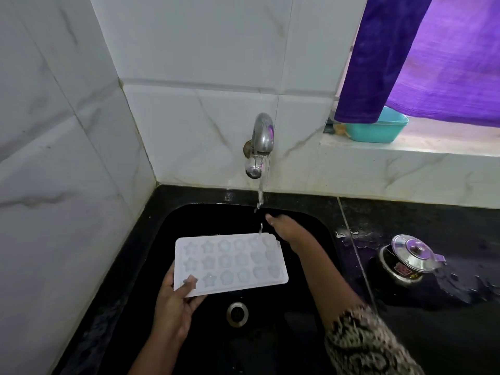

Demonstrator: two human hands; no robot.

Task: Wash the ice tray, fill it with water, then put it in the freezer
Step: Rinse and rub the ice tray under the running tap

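Clearly the washing step is under way. The left hand (176,301) is gripping the tray (232,263) by its near left corner, thumb lying on top over a star-shaped pocket and fingers curled underneath. The tray is being held roughly level over the sink (189,217), pockets facing up, above and just behind the drain (237,314). A thin stream (260,193) is falling from the tap (261,142) and landing at the tray's far right corner, so only that end is getting wet. The right hand (284,228) is reaching in beyond that same corner, close beside the stream, fingers stretched forward and holding nothing; whether it is touching the tray's edge is hard to tell.

By my reading, rinsing is only beginning and filling is not yet in hand. The next move is probably calling for the free hand to rub across the pockets while the left hand is sliding the tray along under the stream, so every row is getting water. The one-corner grip is looking light for a tray that is taking on weight, so a second hold is likely to be needed. A lidded pot (408,261) is sitting on the wet bench (433,334) to the right, well apart from the sink.
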